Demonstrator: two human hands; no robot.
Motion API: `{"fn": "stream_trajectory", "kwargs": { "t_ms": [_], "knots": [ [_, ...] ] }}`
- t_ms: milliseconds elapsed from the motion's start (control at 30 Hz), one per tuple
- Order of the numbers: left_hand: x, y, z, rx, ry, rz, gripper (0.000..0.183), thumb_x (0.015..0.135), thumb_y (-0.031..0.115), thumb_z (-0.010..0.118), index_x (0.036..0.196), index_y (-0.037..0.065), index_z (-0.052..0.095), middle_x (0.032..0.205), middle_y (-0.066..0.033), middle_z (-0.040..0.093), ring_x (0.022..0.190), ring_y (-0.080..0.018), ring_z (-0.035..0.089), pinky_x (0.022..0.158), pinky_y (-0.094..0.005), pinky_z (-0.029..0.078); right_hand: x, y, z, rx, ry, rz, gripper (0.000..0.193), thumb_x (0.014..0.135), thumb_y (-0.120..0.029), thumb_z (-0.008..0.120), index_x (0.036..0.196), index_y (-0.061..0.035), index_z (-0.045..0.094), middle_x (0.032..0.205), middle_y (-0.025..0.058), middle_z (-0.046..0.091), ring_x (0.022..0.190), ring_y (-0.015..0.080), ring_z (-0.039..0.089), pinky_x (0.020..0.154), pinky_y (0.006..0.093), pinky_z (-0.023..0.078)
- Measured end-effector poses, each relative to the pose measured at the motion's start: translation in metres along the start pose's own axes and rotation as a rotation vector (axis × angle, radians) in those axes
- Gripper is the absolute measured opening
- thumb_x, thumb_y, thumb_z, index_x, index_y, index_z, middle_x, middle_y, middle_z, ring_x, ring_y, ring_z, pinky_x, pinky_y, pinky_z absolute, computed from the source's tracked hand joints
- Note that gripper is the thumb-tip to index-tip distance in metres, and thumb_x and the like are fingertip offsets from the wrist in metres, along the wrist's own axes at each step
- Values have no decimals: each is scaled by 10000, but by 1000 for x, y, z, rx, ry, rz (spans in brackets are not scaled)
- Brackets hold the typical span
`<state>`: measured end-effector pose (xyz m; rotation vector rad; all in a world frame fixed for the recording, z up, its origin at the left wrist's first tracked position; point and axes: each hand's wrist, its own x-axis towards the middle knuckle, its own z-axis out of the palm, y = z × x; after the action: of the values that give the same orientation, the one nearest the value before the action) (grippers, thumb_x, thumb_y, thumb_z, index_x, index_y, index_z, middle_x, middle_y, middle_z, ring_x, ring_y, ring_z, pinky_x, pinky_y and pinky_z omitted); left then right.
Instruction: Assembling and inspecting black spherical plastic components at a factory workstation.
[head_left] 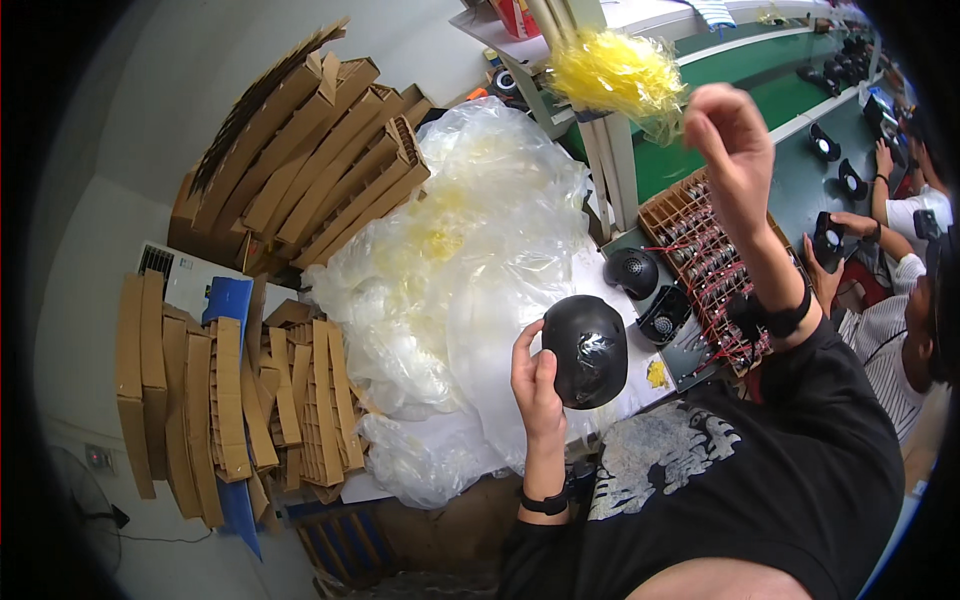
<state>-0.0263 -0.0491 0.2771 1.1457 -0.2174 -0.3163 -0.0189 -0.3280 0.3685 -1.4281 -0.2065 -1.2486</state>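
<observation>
My left hand (pixel 537 385) is closed round the edge of a black rounded plastic housing (pixel 570 350), held up over the front of the table. A wrinkled clear film patch (pixel 594 347) shows on its glossy face. My right hand (pixel 730 140) is raised high beside a bundle of yellow plastic film (pixel 620 78) hanging on a post. Its fingers are curled together, slightly blurred, and whatever may be between them is too small to make out. Two more black housing parts, a domed one (pixel 630 272) and an open one (pixel 664 316), lie right of the held housing.
Clear plastic bags (pixel 470 250) pile up across the table. Cardboard dividers (pixel 300 160) are stacked at the left. A divided box (pixel 700 260) with small wired parts sits under my right forearm. Beyond runs a green conveyor (pixel 665 165); co-workers (pixel 900 290) handle black parts at the right.
</observation>
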Motion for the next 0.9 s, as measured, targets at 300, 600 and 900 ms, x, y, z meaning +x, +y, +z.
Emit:
{"fn": "stream_trajectory", "kwargs": {
  "t_ms": [300, 600, 900],
  "knots": [
    [-1, 6, 3, 14, -4, 26, 438, 908, 218, 523, 1258, -17, 404, 1052, -140, 588, 926, -171, 599, 815, -275, 488, 15, 80, -4, -753, -39, -501, 146, 740, -28, 702, 845, -29, 601, 819, 66, 590, 758, 223, 587, 680, 316, 477],
    [1, 14, 4, 72, -31, -60, 414, 934, 222, 491, 1259, -22, 411, 1142, -131, 545, 1019, -168, 560, 868, -284, 465, -39, 16, 7, -1076, -555, -410, 257, 744, -104, 626, 989, -26, 629, 1287, 94, 510, 1238, 300, 420, 1035, 438, 338],
    [10, 8, -2, 164, -275, -217, 424, 974, 214, 444, 1334, 11, 349, 1152, -113, 555, 1014, -137, 548, 881, -253, 432, -93, -43, 26, -253, -1088, -292, 330, 686, -210, 704, 988, -91, 642, 995, 61, 544, 941, 249, 519, 791, 366, 451]
  ]
}}
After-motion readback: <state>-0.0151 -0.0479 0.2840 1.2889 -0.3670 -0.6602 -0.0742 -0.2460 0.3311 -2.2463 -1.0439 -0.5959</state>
